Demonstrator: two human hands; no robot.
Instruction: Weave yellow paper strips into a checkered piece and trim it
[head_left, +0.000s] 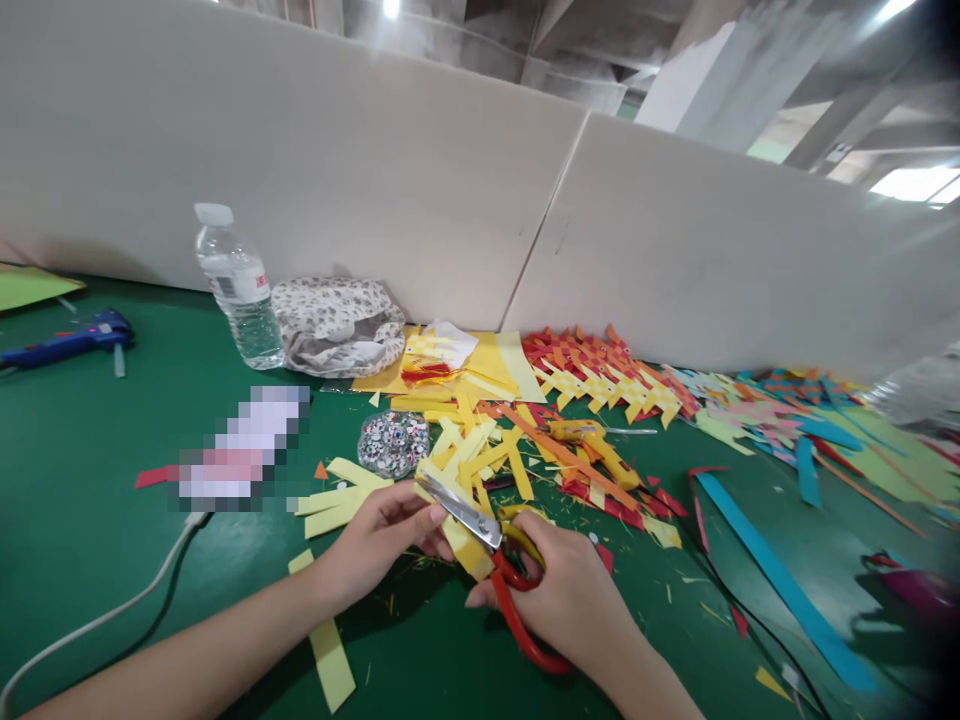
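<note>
Head view: your left hand (390, 530) pinches a flat, folded-looking yellow paper strip (466, 552) between thumb and fingers, low at centre, held just above the green tabletop (416, 660). Your right hand (566, 580) is closed around the red-and-yellow-handled metal scissors (484, 525), fingers through the loops; the blades lie along the strip, tips near your left thumb. Whether they part around the paper, you cannot tell. The strip looks matt and straight-edged, partly covered by blades and fingers. Room and edges: just beyond your hands spreads a loose heap of yellow paper cuttings (484, 455), with a clear bag of small multicoloured discs (394, 443) at its left and a yellow glue gun (592, 440) at its right. Green surface shows between your forearms and left towards the white cable (112, 620). A long turquoise paper strip (784, 585) lies slantwise right of your right hand. A tall white partition (360, 170) bounds the far side.
</note>
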